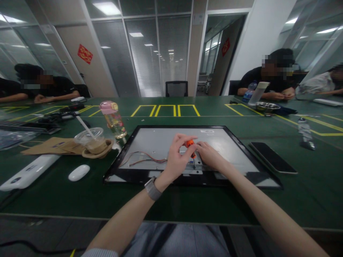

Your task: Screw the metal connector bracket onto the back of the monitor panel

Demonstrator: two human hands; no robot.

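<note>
My left hand, with a grey watch on its wrist, is closed on an orange-handled screwdriver. The screwdriver stands nearly upright, its tip down at a small metal bracket near the front edge of a flat display panel. The panel lies face down with a grey back and black frame. My right hand lies just right of the screwdriver on the panel, fingers stretched out and partly hidden. Thin wires run across the panel's left part.
To the left are a pink-lidded bottle, a plastic cup, a white oval case and a white power strip. A phone lies right of the panel. Several people sit across the green table.
</note>
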